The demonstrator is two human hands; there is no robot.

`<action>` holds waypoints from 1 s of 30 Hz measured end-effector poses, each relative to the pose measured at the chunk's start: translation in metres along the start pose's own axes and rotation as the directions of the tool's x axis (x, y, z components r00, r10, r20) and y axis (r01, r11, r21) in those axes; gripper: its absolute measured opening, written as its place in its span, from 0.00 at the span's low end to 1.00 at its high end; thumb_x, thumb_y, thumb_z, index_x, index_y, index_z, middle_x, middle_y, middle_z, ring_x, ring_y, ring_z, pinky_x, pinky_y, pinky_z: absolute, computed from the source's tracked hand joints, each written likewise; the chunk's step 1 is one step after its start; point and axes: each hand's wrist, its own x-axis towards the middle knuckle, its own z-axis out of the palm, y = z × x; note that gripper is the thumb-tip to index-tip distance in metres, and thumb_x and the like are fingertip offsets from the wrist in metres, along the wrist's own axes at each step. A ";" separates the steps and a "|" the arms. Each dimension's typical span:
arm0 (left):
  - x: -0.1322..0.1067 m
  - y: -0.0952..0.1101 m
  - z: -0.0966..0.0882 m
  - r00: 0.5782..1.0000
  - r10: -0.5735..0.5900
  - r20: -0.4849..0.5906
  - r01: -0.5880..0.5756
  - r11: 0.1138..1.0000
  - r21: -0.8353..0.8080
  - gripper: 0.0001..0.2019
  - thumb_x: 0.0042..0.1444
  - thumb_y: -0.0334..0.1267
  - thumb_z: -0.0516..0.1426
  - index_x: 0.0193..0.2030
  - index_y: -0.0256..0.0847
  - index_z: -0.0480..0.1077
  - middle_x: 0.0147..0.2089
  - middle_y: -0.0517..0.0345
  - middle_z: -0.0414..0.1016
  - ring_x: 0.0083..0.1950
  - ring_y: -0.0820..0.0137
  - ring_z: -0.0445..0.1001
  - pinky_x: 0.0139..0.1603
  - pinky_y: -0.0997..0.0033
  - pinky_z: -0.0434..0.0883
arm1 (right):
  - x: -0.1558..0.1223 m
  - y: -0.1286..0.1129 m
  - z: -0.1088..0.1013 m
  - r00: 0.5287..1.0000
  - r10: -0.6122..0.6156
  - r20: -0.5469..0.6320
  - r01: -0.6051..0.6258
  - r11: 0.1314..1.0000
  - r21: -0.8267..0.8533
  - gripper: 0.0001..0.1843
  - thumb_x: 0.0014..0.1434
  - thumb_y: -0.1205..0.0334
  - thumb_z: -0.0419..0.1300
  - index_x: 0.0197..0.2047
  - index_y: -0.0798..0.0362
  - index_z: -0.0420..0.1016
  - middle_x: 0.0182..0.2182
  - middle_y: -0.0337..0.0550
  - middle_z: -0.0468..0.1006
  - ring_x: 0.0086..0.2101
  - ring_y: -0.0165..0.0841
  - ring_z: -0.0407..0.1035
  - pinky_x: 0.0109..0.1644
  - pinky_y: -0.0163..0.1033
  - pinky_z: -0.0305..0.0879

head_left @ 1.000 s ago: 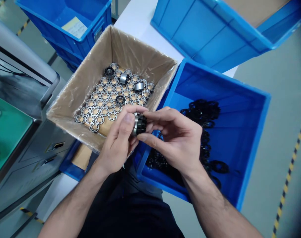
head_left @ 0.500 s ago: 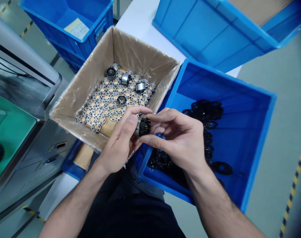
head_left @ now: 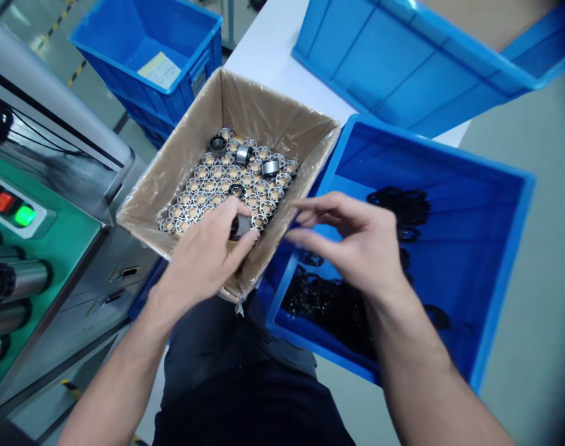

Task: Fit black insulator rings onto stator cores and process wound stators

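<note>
My left hand [head_left: 203, 257] is closed around a small black and metal bearing part [head_left: 241, 225], held over the near corner of a plastic-lined cardboard box [head_left: 180, 148]. Several silver ring bearings [head_left: 227, 179] lie in rows on the box floor. My right hand [head_left: 357, 244] hovers apart from it, fingers spread and empty, over the near left corner of a blue bin [head_left: 496, 260] that holds a heap of black plastic rings [head_left: 329, 297].
A green machine panel with lit red and green buttons [head_left: 13, 207] stands at the left. Another blue bin with a paper note [head_left: 162, 65] sits behind the box, and a tilted blue bin [head_left: 403, 56] lies on the white table at the back.
Both hands held the part together before. Now my right hand has let go and moved off right, and my left hand carries the part down toward the box. The view swung left.
</note>
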 end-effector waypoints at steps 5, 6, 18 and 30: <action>0.021 -0.019 -0.048 0.910 -0.353 0.217 0.112 0.714 0.691 0.25 0.82 0.54 0.60 0.77 0.47 0.76 0.72 0.41 0.84 0.71 0.47 0.84 0.73 0.48 0.80 | 0.018 0.041 -0.046 0.885 0.465 0.030 -0.347 0.701 -0.623 0.12 0.75 0.49 0.69 0.50 0.49 0.87 0.48 0.49 0.91 0.46 0.42 0.84 0.54 0.45 0.81; 0.029 -0.023 -0.053 0.892 -0.412 0.185 0.135 0.635 0.761 0.24 0.81 0.51 0.61 0.76 0.45 0.79 0.72 0.39 0.85 0.72 0.45 0.84 0.72 0.48 0.81 | 0.018 0.047 -0.048 0.817 0.566 0.110 -0.338 0.624 -0.705 0.14 0.72 0.49 0.72 0.53 0.49 0.87 0.50 0.50 0.91 0.48 0.43 0.85 0.56 0.46 0.81; 0.073 -0.037 -0.052 0.796 -0.488 0.358 -0.116 0.458 0.882 0.17 0.69 0.46 0.77 0.59 0.40 0.88 0.60 0.46 0.92 0.65 0.53 0.89 0.73 0.43 0.83 | 0.003 0.044 -0.008 0.289 0.794 0.535 -0.249 0.601 -0.759 0.18 0.80 0.52 0.74 0.64 0.54 0.84 0.55 0.47 0.88 0.47 0.37 0.85 0.52 0.46 0.88; 0.033 -0.010 -0.074 0.985 -0.145 0.096 0.024 0.660 0.751 0.17 0.71 0.44 0.66 0.62 0.46 0.90 0.66 0.42 0.89 0.66 0.46 0.87 0.68 0.49 0.82 | 0.015 0.038 -0.053 0.801 0.514 0.309 -0.328 0.807 -0.492 0.23 0.61 0.81 0.72 0.56 0.51 0.91 0.54 0.48 0.93 0.55 0.43 0.87 0.71 0.50 0.81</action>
